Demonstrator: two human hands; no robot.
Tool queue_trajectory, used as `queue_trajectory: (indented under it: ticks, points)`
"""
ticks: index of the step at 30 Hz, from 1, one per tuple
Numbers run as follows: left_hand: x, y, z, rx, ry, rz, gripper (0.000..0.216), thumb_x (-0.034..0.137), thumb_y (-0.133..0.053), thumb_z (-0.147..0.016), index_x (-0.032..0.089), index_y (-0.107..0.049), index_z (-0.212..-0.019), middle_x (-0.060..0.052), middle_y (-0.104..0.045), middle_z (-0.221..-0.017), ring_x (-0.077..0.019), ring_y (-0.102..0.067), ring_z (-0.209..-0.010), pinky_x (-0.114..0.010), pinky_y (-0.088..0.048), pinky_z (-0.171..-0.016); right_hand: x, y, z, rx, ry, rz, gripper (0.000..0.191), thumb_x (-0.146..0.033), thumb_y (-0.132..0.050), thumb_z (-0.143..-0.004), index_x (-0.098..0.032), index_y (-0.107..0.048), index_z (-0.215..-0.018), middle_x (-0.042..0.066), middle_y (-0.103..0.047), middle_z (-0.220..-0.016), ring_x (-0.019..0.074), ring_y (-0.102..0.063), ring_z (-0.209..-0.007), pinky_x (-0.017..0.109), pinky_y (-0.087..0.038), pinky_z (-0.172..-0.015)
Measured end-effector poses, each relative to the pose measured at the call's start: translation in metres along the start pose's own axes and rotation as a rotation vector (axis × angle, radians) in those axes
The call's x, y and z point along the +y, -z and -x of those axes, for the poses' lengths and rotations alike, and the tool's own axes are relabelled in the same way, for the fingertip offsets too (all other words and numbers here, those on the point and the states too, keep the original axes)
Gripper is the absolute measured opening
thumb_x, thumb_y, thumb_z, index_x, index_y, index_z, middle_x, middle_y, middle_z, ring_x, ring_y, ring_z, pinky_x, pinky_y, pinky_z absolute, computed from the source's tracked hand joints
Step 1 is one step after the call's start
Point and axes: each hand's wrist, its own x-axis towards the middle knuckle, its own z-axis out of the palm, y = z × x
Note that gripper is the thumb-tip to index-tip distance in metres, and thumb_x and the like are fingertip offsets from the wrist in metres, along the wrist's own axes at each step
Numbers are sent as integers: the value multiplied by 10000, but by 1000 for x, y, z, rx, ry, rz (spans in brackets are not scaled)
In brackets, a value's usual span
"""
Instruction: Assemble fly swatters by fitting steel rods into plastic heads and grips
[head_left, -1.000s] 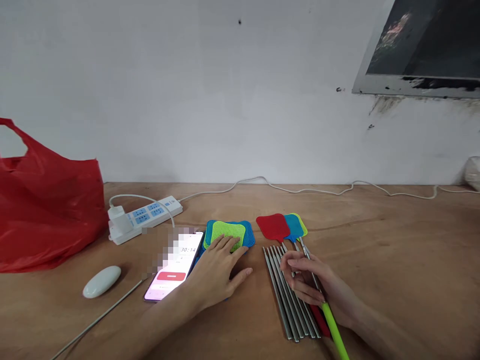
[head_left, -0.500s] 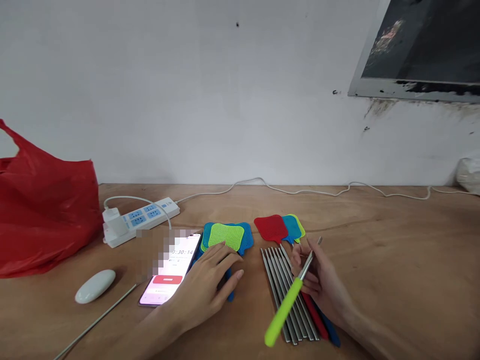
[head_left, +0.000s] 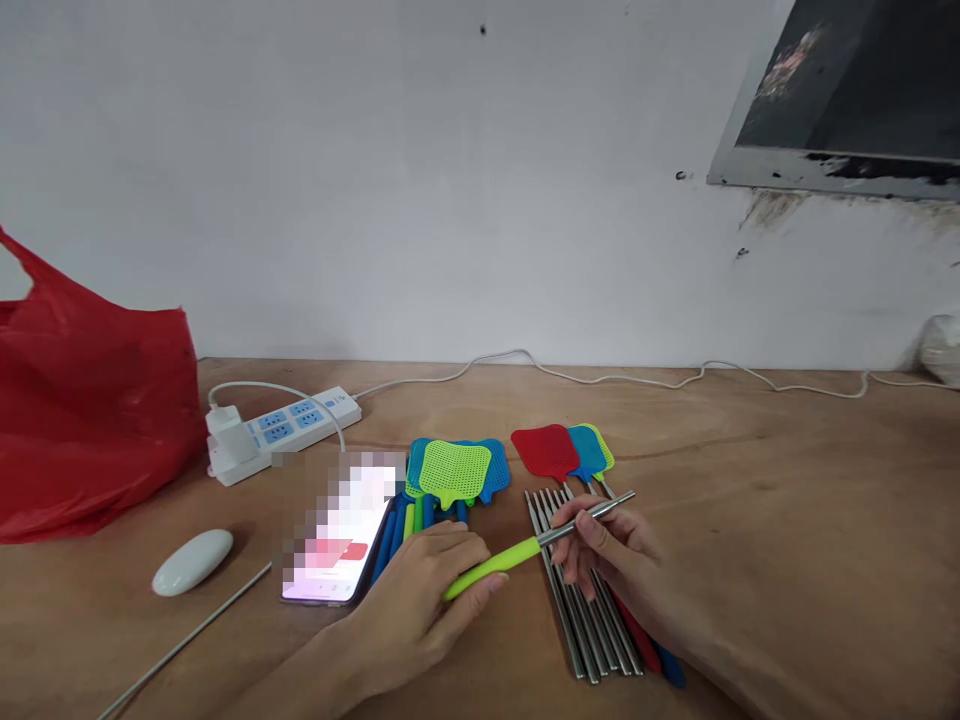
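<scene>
My right hand (head_left: pixel 611 555) pinches a metal rod with a lime-green grip (head_left: pixel 534 547), holding it almost level over the table. My left hand (head_left: pixel 427 600) closes its fingers round the green grip end of that rod. Under my right hand lies a row of several bare metal rods (head_left: pixel 574 610). Beyond them sit red, blue and green swatter heads (head_left: pixel 559 452) fitted on rods. To the left lies a stack of loose mesh swatter heads (head_left: pixel 456 470), green on top of blue, with coloured handles below it.
A lit phone (head_left: pixel 337 545) lies left of my left hand. A white power strip (head_left: pixel 277 432) with its cable, a white oval object (head_left: pixel 193 561), a thin rod (head_left: pixel 187 640) and a red plastic bag (head_left: pixel 82 400) occupy the left of the wooden table (head_left: pixel 787 520). A white wall stands behind.
My right hand lifted the green-grip rod out of the row and swung it round to lie level. My left hand left the mesh stack and took the green grip end.
</scene>
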Motion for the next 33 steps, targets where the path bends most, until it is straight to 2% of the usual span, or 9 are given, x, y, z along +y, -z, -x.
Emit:
queue_trajectory:
  ticks: [4,8,12,15,20,24,26,29,33]
  points:
    - [0,2,2,-57,-27,-59,365,289,-279,-1064,215,-446,-748,-12,-540,-696,-187,-499,-653,-310,-349,-615,0,3,2,75,82,-14,271,-457,-728,-863,-187,-705,-874,22,-662,-682,125,-587,-572,229,-472,-518]
    - [-6,1,4,-83,-10,-43,402,291,-225,-1067,222,-417,-720,-7,-528,-674,-185,-493,-619,-308,-344,-595,-11,12,-2,309,132,-84,322,-497,-798,-769,-191,-695,-768,-7,-579,-574,105,-478,-498,215,-394,-458]
    - [-10,2,5,-40,10,-47,251,292,-275,-1058,230,-512,-1001,-1,-589,-758,-195,-560,-655,-299,-361,-598,-18,16,-5,449,164,-136,312,-471,-798,-754,-190,-672,-705,-31,-501,-514,86,-396,-459,201,-339,-427]
    - [-10,2,6,20,28,-53,193,261,-333,-1033,252,-445,-1190,11,-617,-792,-192,-577,-637,-291,-364,-583,-18,13,-5,445,135,-117,336,-485,-785,-756,-177,-669,-687,-37,-471,-481,74,-385,-445,185,-333,-424]
    - [-13,1,6,118,155,72,52,287,-441,-998,239,-460,-1007,77,-503,-600,-138,-472,-481,-247,-325,-482,-17,9,-5,397,96,-90,364,-500,-778,-759,-167,-661,-670,-36,-471,-471,64,-380,-434,175,-318,-413]
    - [-17,1,3,233,211,101,165,318,-520,-967,235,-456,-839,71,-494,-581,-123,-477,-493,-226,-345,-474,-18,11,-6,388,53,-101,367,-495,-797,-739,-167,-653,-662,-44,-456,-470,58,-363,-429,175,-304,-408]
    - [-20,0,2,260,242,147,115,331,-539,-956,233,-480,-939,71,-517,-610,-122,-496,-492,-218,-364,-464,-19,10,-6,383,34,-97,367,-493,-801,-733,-164,-656,-661,-46,-452,-467,56,-358,-427,176,-300,-406]
    - [-25,-2,1,294,275,200,289,328,-554,-943,245,-437,-1194,79,-533,-655,-123,-517,-487,-208,-386,-450,-20,8,-6,390,11,-81,383,-508,-811,-709,-161,-659,-660,-47,-451,-462,55,-355,-426,175,-296,-404]
    - [-32,-5,0,299,294,223,311,319,-566,-931,261,-457,-1217,60,-556,-730,-110,-535,-493,-196,-403,-440,-22,6,-5,416,-28,-69,422,-540,-833,-655,-158,-655,-647,-46,-454,-448,55,-354,-420,173,-293,-399]
